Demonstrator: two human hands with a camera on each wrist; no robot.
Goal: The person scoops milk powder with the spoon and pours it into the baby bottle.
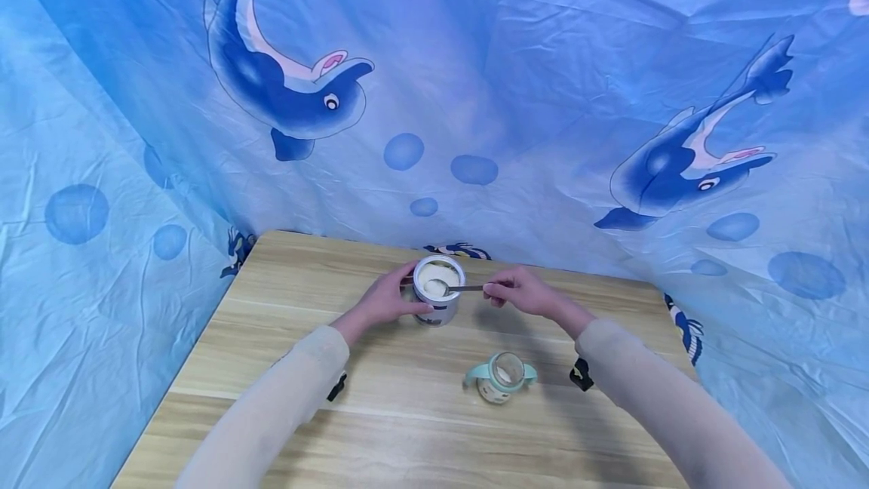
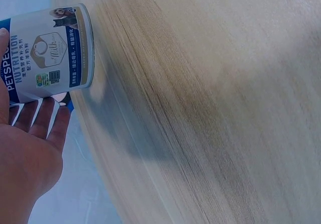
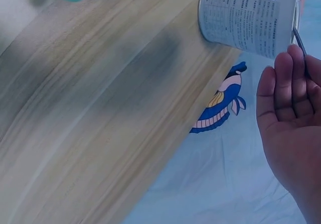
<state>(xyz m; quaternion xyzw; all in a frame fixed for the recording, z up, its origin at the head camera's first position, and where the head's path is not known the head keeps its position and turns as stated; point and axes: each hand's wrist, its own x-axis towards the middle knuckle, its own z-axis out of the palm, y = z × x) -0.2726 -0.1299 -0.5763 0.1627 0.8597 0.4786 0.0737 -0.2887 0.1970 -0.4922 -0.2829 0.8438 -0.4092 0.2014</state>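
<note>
A white milk powder can [image 1: 440, 312] with blue label bands stands open on the table, pale powder inside it. My left hand [image 1: 390, 296] grips its left side; in the left wrist view the thumb lies on the label and the other fingers reach behind the can [image 2: 50, 53]. With thumb and fingers my right hand [image 1: 526, 293] pinches the handle of a metal spoon [image 1: 467, 288]. The spoon's bowl is over the can's mouth with white powder in it. From the right wrist view, the spoon handle [image 3: 299, 39] crosses the can's rim.
Nearer me on the wooden table [image 1: 400, 429] stands a small clear bottle [image 1: 508, 370] with mint-green side handles and an open top. A blue cloth [image 1: 529, 96] with dolphin prints hangs behind the table and along its sides.
</note>
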